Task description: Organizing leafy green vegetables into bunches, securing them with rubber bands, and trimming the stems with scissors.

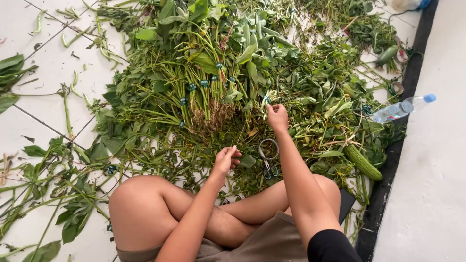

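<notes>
Seated person sorting leafy greens on white tile floor [43, 73].
R hand [276, 116] pinches green-banded stem [267, 100] at 12; L hand [225, 159] loosely curled, empty; grey-handled scissors [269, 160] between.

Bundled stalks [206, 92] sit far center on the floor [34, 102], scissors [268, 162] nearer, cucumber [363, 162] right of those, bottle [403, 108] farther right.

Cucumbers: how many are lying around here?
2. One cucumber lies on the leaves right of the right arm; a second cucumber lies far right near the top. Others may hide under the greens.
</notes>
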